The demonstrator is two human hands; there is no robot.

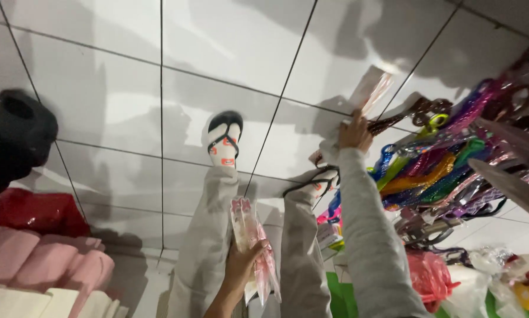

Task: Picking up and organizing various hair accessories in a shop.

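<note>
Pink clear-wrapped packets [254, 247], two or three bunched low in the middle, pinched in the left hand [241, 265]. Right hand [354, 131], grey-sleeved, closes on one pale packet [370, 89] up by the hanging rack of bright loops [441, 165] (too many to count). Two sandalled feet [224, 140] on white floor tiles [129, 88].

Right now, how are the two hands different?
The left hand is low and near, gripping a bunch of clear pink packets; the right hand stretches far out, holding one packet up by the colourful hanging goods. The right arm wears a grey sleeve; the left looks bare. Both hold packets.
</note>
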